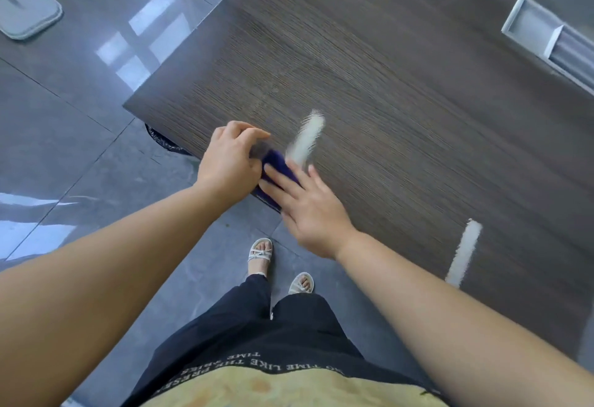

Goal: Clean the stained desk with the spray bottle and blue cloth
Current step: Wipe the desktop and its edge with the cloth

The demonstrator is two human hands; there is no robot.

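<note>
The dark wood desk (369,62) carries two white streak stains, one (307,138) just beyond my hands and another (464,252) near the front edge at the right. A blue cloth (276,165) lies at the desk's front edge between my hands. My left hand (229,162) has its fingers curled on the cloth's left end and appears to pinch it. My right hand (305,210) lies flat on the cloth with straight fingers, its fingertips close to the nearer stain. The image is motion-blurred. No spray bottle is in view.
A recessed metal cable box (543,34) sits in the desk at the upper right. A grey tray-like object (22,5) lies on the glossy tiled floor at the upper left. Something black (160,140) shows under the desk corner. My sandalled feet (260,252) stand by the edge.
</note>
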